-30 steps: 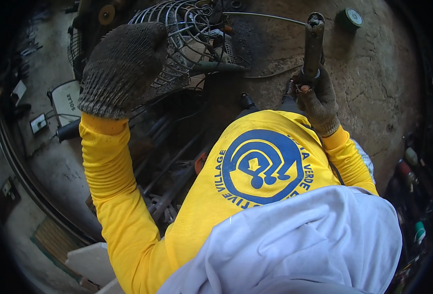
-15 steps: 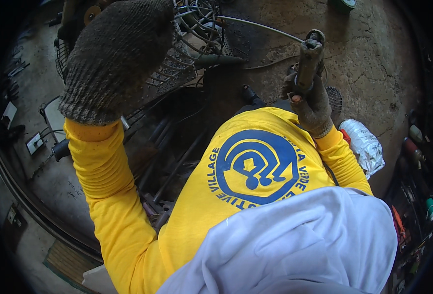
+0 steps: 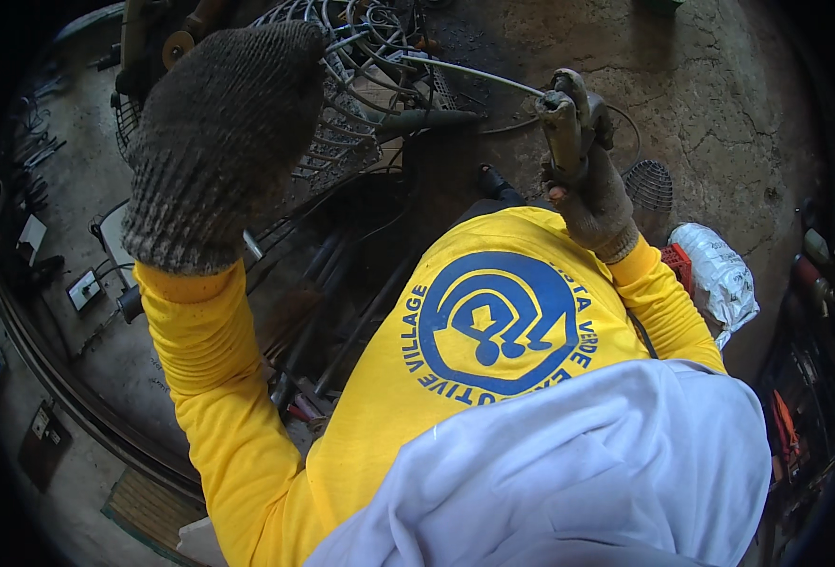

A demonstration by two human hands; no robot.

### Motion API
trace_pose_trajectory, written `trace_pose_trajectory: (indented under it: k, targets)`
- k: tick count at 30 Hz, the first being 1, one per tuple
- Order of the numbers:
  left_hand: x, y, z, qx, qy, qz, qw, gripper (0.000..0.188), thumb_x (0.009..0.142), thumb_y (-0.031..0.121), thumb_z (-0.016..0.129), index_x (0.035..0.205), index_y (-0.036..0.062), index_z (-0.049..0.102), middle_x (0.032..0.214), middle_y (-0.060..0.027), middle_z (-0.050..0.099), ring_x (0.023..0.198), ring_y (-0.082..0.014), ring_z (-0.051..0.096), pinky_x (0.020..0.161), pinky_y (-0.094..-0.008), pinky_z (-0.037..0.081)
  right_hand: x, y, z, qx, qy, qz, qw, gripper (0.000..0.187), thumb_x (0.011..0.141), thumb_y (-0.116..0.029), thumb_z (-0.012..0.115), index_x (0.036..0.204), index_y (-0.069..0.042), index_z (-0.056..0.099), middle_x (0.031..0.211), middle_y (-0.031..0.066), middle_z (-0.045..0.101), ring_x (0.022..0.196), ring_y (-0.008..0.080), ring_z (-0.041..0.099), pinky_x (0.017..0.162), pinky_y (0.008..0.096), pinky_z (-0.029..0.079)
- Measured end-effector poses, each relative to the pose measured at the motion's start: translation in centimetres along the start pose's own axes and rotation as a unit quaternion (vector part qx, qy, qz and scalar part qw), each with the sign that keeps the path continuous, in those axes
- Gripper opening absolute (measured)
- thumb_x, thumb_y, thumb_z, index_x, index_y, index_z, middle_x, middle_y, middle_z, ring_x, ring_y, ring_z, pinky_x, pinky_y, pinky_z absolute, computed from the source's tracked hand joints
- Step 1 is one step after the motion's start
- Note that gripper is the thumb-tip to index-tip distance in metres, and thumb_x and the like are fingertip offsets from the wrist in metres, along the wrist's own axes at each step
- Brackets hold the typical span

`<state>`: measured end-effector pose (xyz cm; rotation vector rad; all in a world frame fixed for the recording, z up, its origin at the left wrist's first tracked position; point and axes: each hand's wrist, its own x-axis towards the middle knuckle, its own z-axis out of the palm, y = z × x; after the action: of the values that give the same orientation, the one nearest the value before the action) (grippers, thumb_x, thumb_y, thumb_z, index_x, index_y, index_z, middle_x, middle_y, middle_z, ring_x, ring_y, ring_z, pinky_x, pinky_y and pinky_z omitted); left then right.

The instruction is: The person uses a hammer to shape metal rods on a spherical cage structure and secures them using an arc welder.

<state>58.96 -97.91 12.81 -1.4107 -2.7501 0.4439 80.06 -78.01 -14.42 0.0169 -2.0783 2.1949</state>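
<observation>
In my right hand (image 3: 599, 203), gloved in grey-brown knit, is a worn welding electrode holder (image 3: 565, 142), its jaw end up. A thin pale welding rod (image 3: 474, 74) runs leftward from its jaw toward a grille of curved metal bars (image 3: 342, 142). My left hand (image 3: 224, 142), in a dark ribbed glove, is raised close to the camera at the left of these bars. It looks closed, with the fingers folded out of sight; what they hold is hidden. A short light metal piece (image 3: 344, 42) shows just beyond its fingertip end.
A cable (image 3: 637, 132) loops by the electrode holder. Right of me lies a white plastic bag (image 3: 715, 274) beside a red object (image 3: 677, 265). Dark metal bars (image 3: 318, 274) lie below the left arm. A white socket box (image 3: 84, 289) and long curved-looking rails (image 3: 87, 425) are at left; tools clutter the right edge.
My right hand has shifted left with the electrode holder and rod, the holder now tilting more. My left hand appears slightly lower. The whole view has shifted a little.
</observation>
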Motion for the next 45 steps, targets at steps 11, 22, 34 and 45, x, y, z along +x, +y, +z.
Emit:
trace_pose_trajectory:
  k: [11,22,34,45]
  targets:
    - [-0.7,0.5,-0.5,0.005,-0.065,-0.059,0.996,0.013,0.093,0.018,0.061,0.1,0.0075,0.067,0.088,-0.0131,0.069,0.083,-0.0323,0.07,0.071,-0.0427,0.055,-0.3,0.0,0.6,-0.042,0.016,0.027,0.999,0.069,0.084,-0.024,0.078,0.139,-0.002,0.042,0.12,0.0203,0.06,0.104,0.0381,0.065,0.088,0.0417,0.053]
    - [-1.3,0.0,0.3,-0.002,-0.016,-0.034,0.999,0.013,0.093,0.016,0.062,0.099,0.0061,0.066,0.086,-0.0144,0.068,0.081,-0.0321,0.069,0.072,-0.0419,0.054,1.2,0.9,1.7,-0.182,0.016,-0.085,0.979,0.063,0.081,-0.02,0.078,0.133,-0.004,0.047,0.115,0.021,0.061,0.101,0.0424,0.065,0.083,0.0449,0.053]
    - [-1.1,0.2,0.0,-0.007,-0.029,-0.043,0.999,0.011,0.092,0.015,0.063,0.098,0.0061,0.066,0.087,-0.0143,0.069,0.08,-0.0319,0.07,0.071,-0.0414,0.055,2.1,-1.9,2.2,-0.18,-0.026,-0.051,0.982,0.038,0.082,-0.002,0.073,0.117,-0.005,0.059,0.109,0.0142,0.068,0.099,0.0306,0.07,0.083,0.0374,0.056]
    - [-1.1,1.0,-1.1,-0.017,-0.028,-0.081,0.996,0.014,0.095,0.017,0.061,0.104,0.0066,0.06,0.084,-0.0145,0.068,0.078,-0.0303,0.071,0.069,-0.0417,0.055,2.6,-3.4,2.6,-0.248,-0.011,-0.092,0.964,0.032,0.083,-0.009,0.075,0.112,-0.004,0.063,0.099,0.0164,0.069,0.087,0.0351,0.071,0.076,0.04,0.058]
